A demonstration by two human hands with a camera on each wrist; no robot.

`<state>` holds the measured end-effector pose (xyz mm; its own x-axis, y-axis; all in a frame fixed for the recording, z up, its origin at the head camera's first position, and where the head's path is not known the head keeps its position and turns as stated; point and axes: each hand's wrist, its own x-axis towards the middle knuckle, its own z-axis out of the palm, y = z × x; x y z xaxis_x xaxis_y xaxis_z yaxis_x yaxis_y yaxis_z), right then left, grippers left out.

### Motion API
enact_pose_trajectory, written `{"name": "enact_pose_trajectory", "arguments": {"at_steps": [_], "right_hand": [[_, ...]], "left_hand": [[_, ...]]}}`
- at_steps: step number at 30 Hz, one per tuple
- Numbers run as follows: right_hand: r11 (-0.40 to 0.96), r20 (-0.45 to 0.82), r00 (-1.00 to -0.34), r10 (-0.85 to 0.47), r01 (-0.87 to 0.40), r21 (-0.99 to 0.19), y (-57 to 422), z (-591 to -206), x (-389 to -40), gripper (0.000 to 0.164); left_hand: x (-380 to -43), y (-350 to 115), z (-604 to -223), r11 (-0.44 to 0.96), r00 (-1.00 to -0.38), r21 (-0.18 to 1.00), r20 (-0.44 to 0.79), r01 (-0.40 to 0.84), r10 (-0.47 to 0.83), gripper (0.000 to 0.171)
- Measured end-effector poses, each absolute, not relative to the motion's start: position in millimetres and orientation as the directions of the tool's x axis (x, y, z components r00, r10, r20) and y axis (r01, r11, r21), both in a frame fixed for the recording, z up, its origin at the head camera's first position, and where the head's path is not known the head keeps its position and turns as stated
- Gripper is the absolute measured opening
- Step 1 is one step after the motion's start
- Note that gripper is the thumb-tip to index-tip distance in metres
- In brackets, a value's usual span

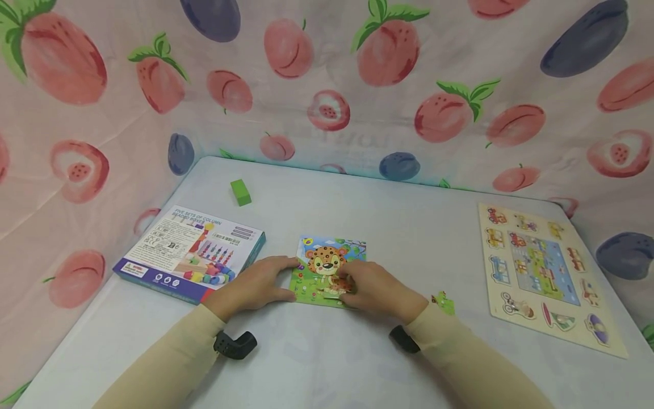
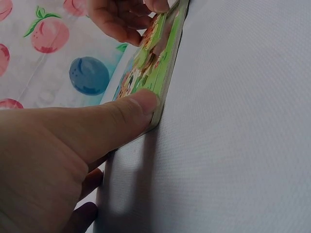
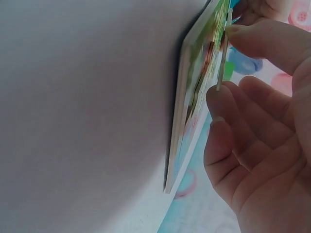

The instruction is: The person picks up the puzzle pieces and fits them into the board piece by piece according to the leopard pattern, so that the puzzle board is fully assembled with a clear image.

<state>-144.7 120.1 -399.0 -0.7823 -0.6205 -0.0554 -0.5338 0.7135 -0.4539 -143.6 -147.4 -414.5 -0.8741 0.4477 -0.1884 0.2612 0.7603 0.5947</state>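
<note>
A leopard jigsaw puzzle [image 1: 313, 291] in a flat board lies in the middle of the table. Along its left edge rests my left hand [image 1: 255, 284], index finger and thumb spread apart; in the left wrist view the straight thumb [image 2: 141, 103] presses at the board's corner. Over the puzzle's lower right part, my right hand [image 1: 375, 289] pinches a thin puzzle piece [image 3: 223, 63] between thumb and fingertips, tilted above the board. To the right of that hand, partly behind the wrist, another green puzzle piece [image 1: 445, 304] lies loose on the table.
Left of the puzzle lies a beaded-column toy box [image 1: 189, 250], close to my left hand. A green block [image 1: 240, 192] is farther back. At the right lies a wooden vehicle puzzle board [image 1: 552, 278]. A fruit-print cloth [image 1: 286, 113] hangs behind the table.
</note>
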Motion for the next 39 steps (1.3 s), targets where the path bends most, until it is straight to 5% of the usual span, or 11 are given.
{"name": "enact_pose_trajectory", "arguments": {"at_steps": [39], "right_hand": [[0.72,-0.078,-0.783,-0.618,-0.522,-0.457,108.8,-402.3,-146.4,0.029]], "left_hand": [[-143.8,-149.2,-414.3,0.754,-0.866,0.586,-0.169,0.296,0.471,0.067]]}}
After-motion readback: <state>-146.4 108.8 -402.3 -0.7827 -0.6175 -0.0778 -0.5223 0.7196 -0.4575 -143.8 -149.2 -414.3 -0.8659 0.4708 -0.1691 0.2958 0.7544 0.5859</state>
